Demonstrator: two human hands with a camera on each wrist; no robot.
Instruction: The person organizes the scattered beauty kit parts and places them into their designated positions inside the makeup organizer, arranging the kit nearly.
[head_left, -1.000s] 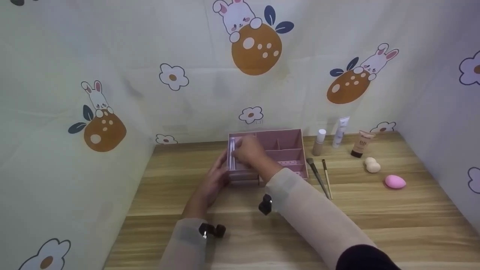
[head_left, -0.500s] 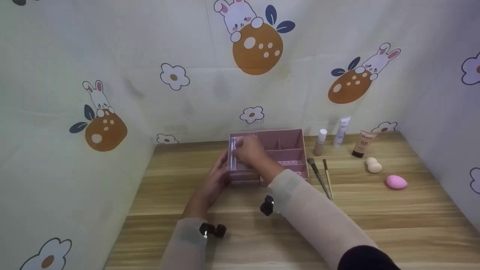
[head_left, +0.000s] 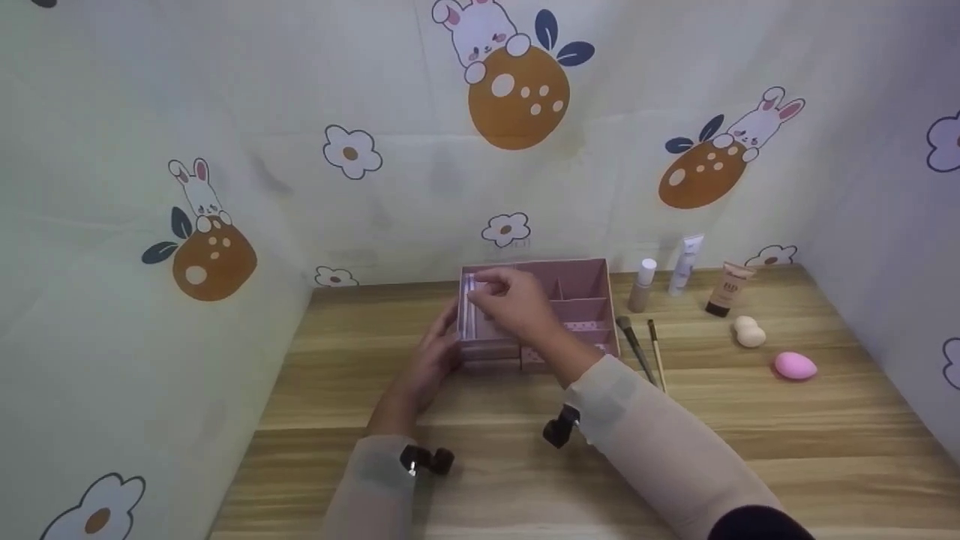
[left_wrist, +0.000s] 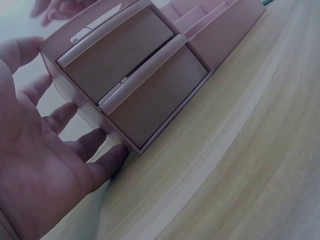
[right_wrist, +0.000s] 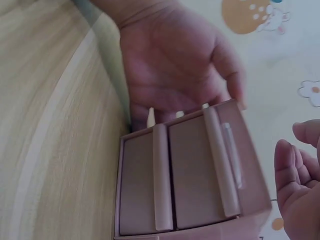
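Note:
A pink cosmetics organizer point(head_left: 585, 279) stands against the back wall, its two drawers point(left_wrist: 117, 55) pushed in at the front left. My left hand point(head_left: 424, 375) rests against its left side. In the left wrist view, that hand's fingertips point(left_wrist: 62, 116) are spread along the side wall, with the thumb near the top corner. A slender pale stick-like item point(head_left: 470, 307) lies lengthwise in the top left section. Just above that section is my right hand point(head_left: 517, 304), fingers loosely bent. The right wrist view shows a gap between its thumb and fingers, with nothing held.
Right of the organizer lie two makeup brushes point(head_left: 637, 349). Behind them stand a white-capped bottle point(head_left: 641, 289), a white tube point(head_left: 684, 266) and a beige BB cream tube point(head_left: 728, 289). A beige sponge point(head_left: 748, 332) and a pink egg-shaped sponge point(head_left: 795, 366) sit farther right.
My right hand has lifted and drawn back to the right, its fingers parting from the slender item, which stays in the top left section. The left hand has kept its place.

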